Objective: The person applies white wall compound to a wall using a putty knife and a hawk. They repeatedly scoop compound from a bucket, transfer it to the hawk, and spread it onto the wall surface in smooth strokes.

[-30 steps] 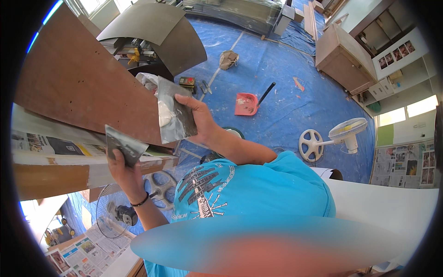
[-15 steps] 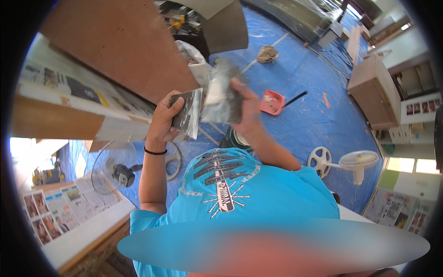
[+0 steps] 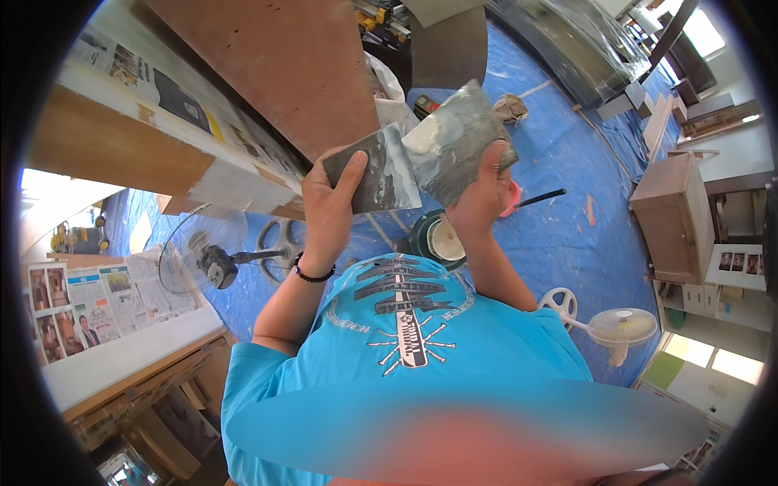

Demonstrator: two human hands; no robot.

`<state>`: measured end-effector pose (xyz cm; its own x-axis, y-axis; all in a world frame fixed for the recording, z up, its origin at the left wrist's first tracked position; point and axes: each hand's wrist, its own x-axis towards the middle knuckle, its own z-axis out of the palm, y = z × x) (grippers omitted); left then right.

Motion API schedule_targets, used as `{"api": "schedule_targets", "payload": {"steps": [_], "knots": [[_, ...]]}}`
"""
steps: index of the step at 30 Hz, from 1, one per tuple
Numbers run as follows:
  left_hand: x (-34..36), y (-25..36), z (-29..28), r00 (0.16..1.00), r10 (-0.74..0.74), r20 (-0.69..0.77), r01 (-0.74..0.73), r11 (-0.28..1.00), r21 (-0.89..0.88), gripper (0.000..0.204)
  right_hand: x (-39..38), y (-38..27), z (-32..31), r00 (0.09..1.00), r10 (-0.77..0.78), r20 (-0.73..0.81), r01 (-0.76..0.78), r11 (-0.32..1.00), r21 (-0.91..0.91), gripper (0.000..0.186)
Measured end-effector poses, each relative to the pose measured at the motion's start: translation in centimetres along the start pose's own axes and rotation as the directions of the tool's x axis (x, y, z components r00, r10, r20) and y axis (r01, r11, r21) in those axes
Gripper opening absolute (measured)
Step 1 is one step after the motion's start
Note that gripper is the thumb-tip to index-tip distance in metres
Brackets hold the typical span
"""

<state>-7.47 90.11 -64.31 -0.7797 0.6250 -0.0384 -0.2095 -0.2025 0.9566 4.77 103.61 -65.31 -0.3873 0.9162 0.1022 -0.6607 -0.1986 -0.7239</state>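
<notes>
In front of my chest, my left hand grips a dark, flat, square putty spreader, thumb on its face. White paste is streaked along the spreader's right side. My right hand is closed on the lower right part of a larger grey putty board, its thumb on top. A thick patch of white paste lies on the board's left part. The two plates tilt toward each other, their near edges almost meeting; whether they touch I cannot tell. Below them on the floor is a dark green tub with pale contents.
Blue sheeting covers the floor. A large brown panel and a newspaper-covered ledge stand at left. Fans flank me, a black one left and a white one right. A red dustpan lies beyond my right hand.
The grey board, blurred and upright before, has turned and now leans right, its paste patch in plain sight. The dark spreader shows more of its face. The whole view has shifted slightly.
</notes>
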Motion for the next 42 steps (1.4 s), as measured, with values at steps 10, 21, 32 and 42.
{"api": "schedule_targets", "payload": {"steps": [10,21,32,42], "knots": [[3.1,0.2,0.7,0.973,0.169,-0.157,-0.191,0.973,-0.134,0.029,-2.2,-0.6,1.4,0.901,0.252,0.353,0.036,0.767,-0.640,0.057],[-0.4,1.8,-0.6,0.304,0.735,0.606,-0.953,0.231,0.198,0.037,0.2,-0.2,0.8,0.769,0.574,0.281,-0.639,0.679,0.361,0.045],[1.0,0.5,-3.3,0.505,0.546,0.669,-0.851,0.186,0.491,0.057,0.7,-0.8,0.0,0.796,0.590,0.136,-0.600,0.741,0.302,0.039],[1.8,0.9,-3.0,0.923,0.360,-0.135,-0.382,0.897,-0.223,0.020,1.5,-0.8,-0.5,0.772,0.518,0.368,-0.625,0.726,0.289,0.041]]}}
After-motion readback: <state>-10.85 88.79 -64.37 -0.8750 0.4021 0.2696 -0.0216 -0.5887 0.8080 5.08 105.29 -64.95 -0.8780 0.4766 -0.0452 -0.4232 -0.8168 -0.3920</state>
